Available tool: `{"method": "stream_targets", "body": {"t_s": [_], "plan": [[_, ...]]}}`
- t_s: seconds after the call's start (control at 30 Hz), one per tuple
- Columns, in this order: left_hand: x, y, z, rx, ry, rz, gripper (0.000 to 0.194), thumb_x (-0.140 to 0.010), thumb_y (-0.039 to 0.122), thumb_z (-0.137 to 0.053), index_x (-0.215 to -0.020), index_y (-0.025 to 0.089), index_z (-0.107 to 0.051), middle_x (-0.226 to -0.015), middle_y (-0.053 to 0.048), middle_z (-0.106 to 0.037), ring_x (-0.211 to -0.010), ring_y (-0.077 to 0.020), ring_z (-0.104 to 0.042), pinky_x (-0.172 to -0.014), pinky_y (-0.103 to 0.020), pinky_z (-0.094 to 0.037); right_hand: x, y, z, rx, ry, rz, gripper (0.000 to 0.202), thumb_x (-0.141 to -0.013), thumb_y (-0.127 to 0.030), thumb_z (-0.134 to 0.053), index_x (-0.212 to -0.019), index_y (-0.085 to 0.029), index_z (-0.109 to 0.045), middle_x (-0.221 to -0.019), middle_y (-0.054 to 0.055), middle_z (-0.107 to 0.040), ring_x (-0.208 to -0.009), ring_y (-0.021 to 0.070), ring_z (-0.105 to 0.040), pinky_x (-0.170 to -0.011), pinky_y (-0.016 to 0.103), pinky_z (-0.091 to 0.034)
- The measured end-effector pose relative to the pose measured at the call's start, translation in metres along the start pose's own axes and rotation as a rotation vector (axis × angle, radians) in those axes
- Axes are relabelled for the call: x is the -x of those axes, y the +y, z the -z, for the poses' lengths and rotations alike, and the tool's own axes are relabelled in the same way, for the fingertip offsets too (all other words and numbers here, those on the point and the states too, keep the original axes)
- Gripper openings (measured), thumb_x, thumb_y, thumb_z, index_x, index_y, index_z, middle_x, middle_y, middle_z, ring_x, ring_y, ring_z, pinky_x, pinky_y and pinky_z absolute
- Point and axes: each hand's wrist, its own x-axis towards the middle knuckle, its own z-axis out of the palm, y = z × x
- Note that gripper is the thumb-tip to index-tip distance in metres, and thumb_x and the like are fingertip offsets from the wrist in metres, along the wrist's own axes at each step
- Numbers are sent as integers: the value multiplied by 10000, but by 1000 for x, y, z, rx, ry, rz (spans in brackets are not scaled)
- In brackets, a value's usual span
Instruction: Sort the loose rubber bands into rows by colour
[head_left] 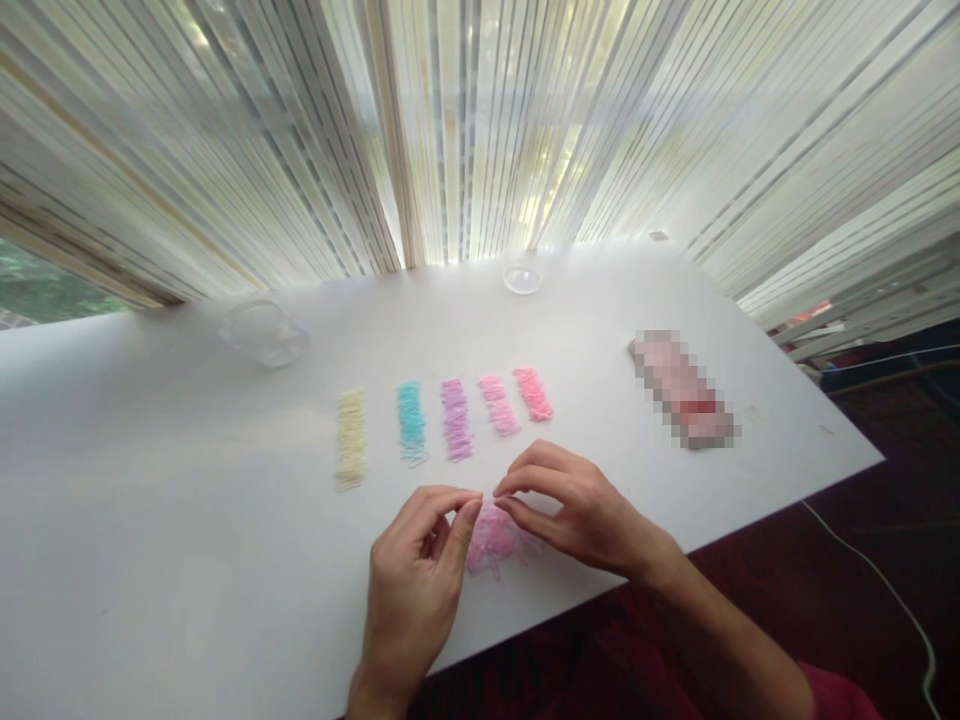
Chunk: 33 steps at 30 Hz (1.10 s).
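Note:
My left hand (424,560) and my right hand (574,500) meet above a loose pile of pink and lilac bands (499,545), thin loops like small rubber bands. Thumb and forefinger are pinched together on each hand, the tips almost touching; whatever they hold is too small to make out. Beyond the hands lie neat rows of such bands: pale yellow (351,440), turquoise (411,422), purple (456,420), light pink (499,405) and coral pink (533,394). My right hand partly covers the pile.
A clear plastic container (266,335) stands at the back left of the white table (187,540), and a clear round lid (522,280) lies near the curtain (480,130). A blurred-out pink oblong item (684,390) is on the right. A white cable (885,590) runs past the table's right edge.

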Motion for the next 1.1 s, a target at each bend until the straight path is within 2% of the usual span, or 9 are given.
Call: {"method": "stream_targets", "body": {"t_s": [0.1, 0.2, 0.33, 0.4, 0.57, 0.73, 0.87, 0.97, 1.1], "plan": [[0, -1, 0, 7, 5, -5, 99, -965, 250, -665, -924, 212, -746, -833, 15, -727, -612, -87, -591, -560, -178, -490, 0, -2, 1, 0, 22, -7, 98, -969, -188, -665, -1049, -217, -714, -893, 42, -704, -841, 172, -661, -750, 289, -574], [0, -2, 0, 7, 3, -9, 94, -967, 243, -665, -918, 211, -739, -835, 23, -719, -580, -74, -560, -546, -176, -470, 1, -2, 2, 10, 33, -35, 226, -951, -272, -713, -1168, -215, -685, -957, 57, -706, -850, 175, -667, -773, 303, -591], [0, -4, -1, 4, -8, 4, 88, -969, 245, -667, -940, 210, -742, -846, 24, -718, -575, -72, -547, -547, -180, -460, 1, 0, 0, 2, 10, -19, 84, -975, -191, -657, -1044, -200, -704, -901, 46, -699, -829, 169, -664, -747, 291, -573], [0, -5, -1, 9, -10, 5, 86, -967, 242, -669, -950, 210, -747, -844, 23, -718, -577, -75, -545, -551, -184, -460, 1, 0, -1, 2, 5, -17, 83, -973, -146, -638, -993, -192, -704, -874, 41, -692, -818, 167, -660, -738, 286, -563], [2, -7, 0, 38, -28, 12, 90, -967, 237, -666, -951, 210, -750, -843, 21, -716, -589, -78, -559, -551, -183, -460, 2, 0, -1, 9, 22, -19, 206, -941, -184, -709, -1146, -190, -690, -1013, 74, -688, -937, 186, -667, -841, 307, -570], [3, -6, -1, 60, -34, 16, 89, -962, 240, -673, -958, 213, -758, -835, 26, -717, -563, -70, -540, -532, -177, -452, 3, -2, -2, 12, -7, -10, 116, -945, -110, -671, -1012, -197, -708, -924, 47, -665, -865, 163, -647, -777, 278, -555], [2, -6, -3, 67, -31, 13, 99, -963, 242, -668, -965, 209, -761, -833, 22, -713, -559, -71, -533, -527, -178, -455, 0, -2, 1, 42, 7, 11, 91, -952, -116, -658, -1002, -188, -683, -925, 50, -661, -868, 169, -645, -781, 285, -558], [2, -8, -2, 41, 19, 14, 112, -966, 248, -662, -1009, 212, -758, -881, 12, -715, -543, -66, -511, -523, -179, -459, -7, 7, 8, 132, 44, 21, 76, -974, -126, -632, -1003, -187, -666, -929, 57, -664, -880, 183, -646, -798, 309, -561], [2, -8, 1, 13, 59, -7, 114, -970, 253, -653, -996, 214, -758, -887, 10, -715, -539, -63, -508, -518, -175, -457, -20, 34, 17, 359, 78, 2, 94, -994, -133, -605, -1014, -193, -675, -955, 79, -680, -910, 224, -636, -814, 372, -558]]}}
